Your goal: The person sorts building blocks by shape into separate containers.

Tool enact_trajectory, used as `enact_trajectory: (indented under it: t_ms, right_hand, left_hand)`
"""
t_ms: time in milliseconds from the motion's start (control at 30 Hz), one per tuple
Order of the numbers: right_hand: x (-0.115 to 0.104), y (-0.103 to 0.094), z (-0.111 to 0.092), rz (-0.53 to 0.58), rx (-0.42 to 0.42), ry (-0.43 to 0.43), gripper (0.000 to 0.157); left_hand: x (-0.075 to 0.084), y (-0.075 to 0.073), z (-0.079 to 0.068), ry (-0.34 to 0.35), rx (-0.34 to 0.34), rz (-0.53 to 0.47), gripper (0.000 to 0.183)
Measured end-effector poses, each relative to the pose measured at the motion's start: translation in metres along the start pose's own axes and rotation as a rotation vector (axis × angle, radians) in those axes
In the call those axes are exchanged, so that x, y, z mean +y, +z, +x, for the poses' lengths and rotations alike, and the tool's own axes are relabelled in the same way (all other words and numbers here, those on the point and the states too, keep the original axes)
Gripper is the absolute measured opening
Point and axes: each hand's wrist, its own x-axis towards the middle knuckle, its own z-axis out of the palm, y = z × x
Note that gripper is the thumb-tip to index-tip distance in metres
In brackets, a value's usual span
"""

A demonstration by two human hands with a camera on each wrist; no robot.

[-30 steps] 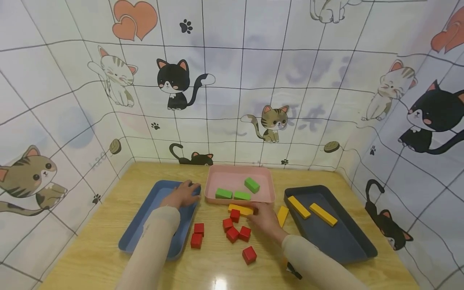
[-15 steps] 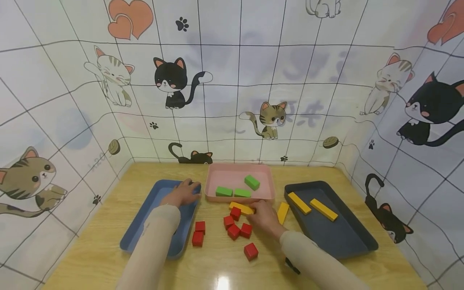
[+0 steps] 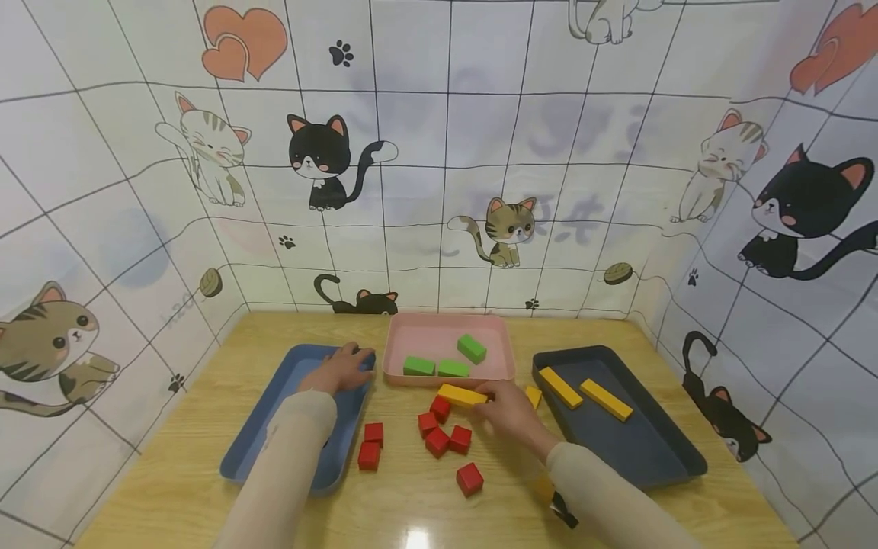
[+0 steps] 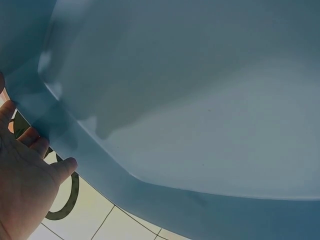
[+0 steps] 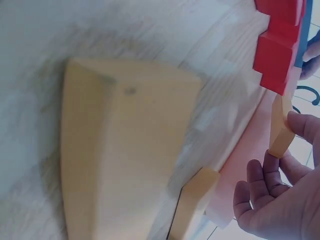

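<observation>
My right hand [image 3: 511, 412] pinches a yellow rectangular block [image 3: 461, 395] by its right end, just in front of the pink tray [image 3: 449, 383]. In the right wrist view, the thumb and fingertips grip this block's end [image 5: 281, 127]. Several red cubes [image 3: 437, 442] lie just below it on the table. My left hand [image 3: 341, 369] lies over the far right corner of the blue tray [image 3: 247, 435], its fingers loosely bent. The left wrist view has its fingertips [image 4: 67, 165] right at the tray's rim.
Green blocks [image 3: 472, 348] lie in the pink tray. The dark grey tray [image 3: 627, 465] at the right holds yellow blocks [image 3: 607, 399]. Another yellow block [image 3: 533, 396] lies beside it, partly behind my right hand. One more yellow block [image 5: 135, 150] is close to the right wrist camera.
The yellow block in my right hand has risen slightly and now overlaps the red cube in front of it. My left hand stays at the blue tray. The head view has shifted slightly.
</observation>
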Motion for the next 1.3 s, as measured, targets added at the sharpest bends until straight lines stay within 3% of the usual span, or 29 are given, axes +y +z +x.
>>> enact_trajectory:
  t_ms: [267, 500, 967, 1133, 1300]
  right_hand:
    - [-0.004, -0.011, -0.012, 0.034, 0.045, 0.054, 0.014]
    - [0.003, -0.032, -0.029, 0.005, 0.138, 0.131, 0.032]
    - [0.056, -0.090, -0.080, -0.126, 0.291, 0.174, 0.052]
    - [0.077, -0.116, -0.099, -0.160, 0.292, 0.294, 0.065]
    - [0.096, -0.131, -0.109, -0.191, 0.292, 0.397, 0.064]
  left_hand:
    - [0.000, -0.001, 0.000, -0.008, 0.000, -0.002, 0.057]
    - [0.000, 0.000, 0.000, -0.004, 0.013, -0.005, 0.056]
    - [0.002, 0.001, 0.004, 0.002, 0.003, 0.016, 0.057]
    - [0.002, 0.001, 0.005, 0.005, 0.003, 0.015, 0.057]
    - [0.003, -0.001, 0.001, -0.004, -0.001, 0.002, 0.058]
